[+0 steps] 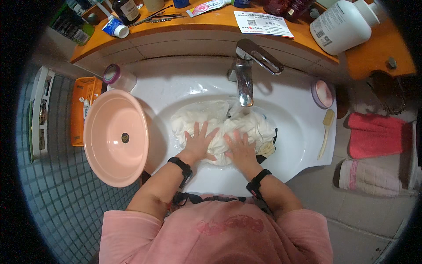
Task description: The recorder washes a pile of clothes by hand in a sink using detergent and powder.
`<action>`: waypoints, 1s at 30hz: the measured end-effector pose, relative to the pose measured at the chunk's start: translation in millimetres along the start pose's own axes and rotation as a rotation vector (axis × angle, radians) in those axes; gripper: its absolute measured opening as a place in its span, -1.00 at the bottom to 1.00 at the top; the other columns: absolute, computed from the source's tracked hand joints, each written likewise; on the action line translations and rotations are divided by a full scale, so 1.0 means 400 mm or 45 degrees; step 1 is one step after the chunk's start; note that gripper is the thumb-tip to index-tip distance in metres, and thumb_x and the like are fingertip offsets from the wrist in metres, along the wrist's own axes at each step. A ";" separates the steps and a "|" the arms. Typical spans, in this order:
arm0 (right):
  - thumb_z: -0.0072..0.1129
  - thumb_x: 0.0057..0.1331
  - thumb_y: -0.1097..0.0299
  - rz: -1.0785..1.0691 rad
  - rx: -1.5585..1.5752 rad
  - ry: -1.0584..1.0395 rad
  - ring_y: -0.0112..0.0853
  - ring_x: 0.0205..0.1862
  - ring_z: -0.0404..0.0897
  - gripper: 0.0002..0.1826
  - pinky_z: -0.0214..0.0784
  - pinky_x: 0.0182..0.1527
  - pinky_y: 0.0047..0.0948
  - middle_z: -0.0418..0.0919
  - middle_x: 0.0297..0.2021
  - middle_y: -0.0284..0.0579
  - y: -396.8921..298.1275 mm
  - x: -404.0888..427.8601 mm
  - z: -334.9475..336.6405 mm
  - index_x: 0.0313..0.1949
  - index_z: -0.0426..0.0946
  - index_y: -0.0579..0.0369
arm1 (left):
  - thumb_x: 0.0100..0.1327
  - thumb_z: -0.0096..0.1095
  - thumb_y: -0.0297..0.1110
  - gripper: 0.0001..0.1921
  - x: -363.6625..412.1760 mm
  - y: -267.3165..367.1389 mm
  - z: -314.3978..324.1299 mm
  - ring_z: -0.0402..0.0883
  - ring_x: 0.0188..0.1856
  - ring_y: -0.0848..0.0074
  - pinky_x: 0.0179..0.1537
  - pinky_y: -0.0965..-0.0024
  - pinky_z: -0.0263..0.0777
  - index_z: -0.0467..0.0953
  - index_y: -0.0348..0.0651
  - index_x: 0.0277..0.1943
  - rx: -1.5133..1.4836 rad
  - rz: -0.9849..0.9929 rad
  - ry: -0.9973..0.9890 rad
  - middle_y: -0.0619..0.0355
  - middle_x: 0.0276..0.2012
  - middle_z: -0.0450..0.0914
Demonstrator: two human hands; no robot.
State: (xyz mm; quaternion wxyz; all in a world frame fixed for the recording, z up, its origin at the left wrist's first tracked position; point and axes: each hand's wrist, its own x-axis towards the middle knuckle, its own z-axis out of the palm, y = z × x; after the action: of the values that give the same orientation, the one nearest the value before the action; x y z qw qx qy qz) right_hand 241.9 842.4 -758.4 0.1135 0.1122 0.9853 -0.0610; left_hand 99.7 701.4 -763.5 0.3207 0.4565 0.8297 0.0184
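Note:
Wet white cloth (249, 127) lies bunched in the white washbasin (293, 132), below the spout of a chrome faucet (245, 82). My left hand (198, 142) rests on the left part of the cloth with its fingers spread. On the cloth's right part lies my right hand (241, 150), its fingers also apart. Neither hand is closed around the fabric. A yellowish piece and a black edge show at the cloth's right side. Whether water runs from the spout, I cannot tell. Each wrist wears a black band.
A peach plastic basin (115, 165) stands at the left, beside an orange basket (77, 115) and a lidded jar (120, 77). On the right rim lie a brush (326, 130) and a round pink-and-white container (323, 94). Bottles and tubes line the wooden shelf (184, 29); towels hang at the right.

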 end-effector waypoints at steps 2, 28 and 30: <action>0.11 0.16 -0.04 0.033 0.009 -0.003 0.00 0.18 0.22 -0.28 0.25 -0.12 0.27 0.15 0.23 0.00 0.012 0.027 0.027 0.29 0.08 -0.36 | -0.27 0.48 0.15 0.16 0.035 -0.011 0.006 -0.27 0.38 -0.16 0.10 -0.51 -0.11 -0.14 0.30 0.39 -0.024 -0.003 -0.016 -0.06 0.39 -0.22; 0.22 0.00 -0.08 0.670 0.521 0.022 0.01 0.28 0.12 -0.15 0.10 0.20 -0.13 0.12 0.27 0.13 0.227 0.147 -0.108 0.25 0.19 -0.02 | 0.18 0.09 -0.05 -0.56 0.182 -0.051 -0.041 0.55 -0.13 0.01 -0.10 0.13 0.39 0.55 -0.33 -0.17 -0.877 -0.436 0.627 -0.22 -0.24 0.58; 0.25 -0.04 -0.08 0.659 0.742 0.005 0.02 0.24 0.16 -0.16 0.12 0.19 -0.17 0.16 0.23 0.14 0.283 0.159 -0.015 0.21 0.24 0.00 | 0.13 0.13 -0.21 -0.68 0.154 -0.034 -0.048 0.56 -0.16 0.01 -0.11 0.14 0.38 0.56 -0.33 -0.21 -1.095 -0.307 0.739 -0.24 -0.28 0.58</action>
State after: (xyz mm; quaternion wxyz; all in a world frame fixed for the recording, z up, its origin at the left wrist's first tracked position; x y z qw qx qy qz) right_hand 206.7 966.2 -778.3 0.0866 0.3848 0.8660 -0.3074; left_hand 55.7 746.1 -784.4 0.2359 0.1612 0.8485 0.4455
